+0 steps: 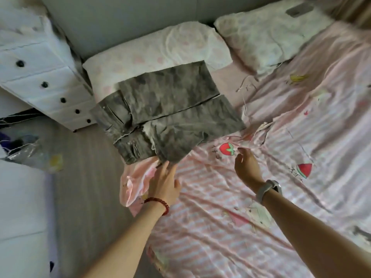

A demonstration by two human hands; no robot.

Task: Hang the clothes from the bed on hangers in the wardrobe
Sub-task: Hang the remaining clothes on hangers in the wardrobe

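The folded grey jeans [166,111] lie at the head end of the bed [220,227], their far edge up on a pillow [160,51], their long axis running from the waistband at the bed's left edge toward the right. The left hand [164,181], fingers straight and gripping nothing, touches the near corner where a pink garment [136,181] peeks out beneath. The right hand [247,167] hovers relaxed and unclenched just beside the jeans' near right edge, so of the 2 the left is nearer.
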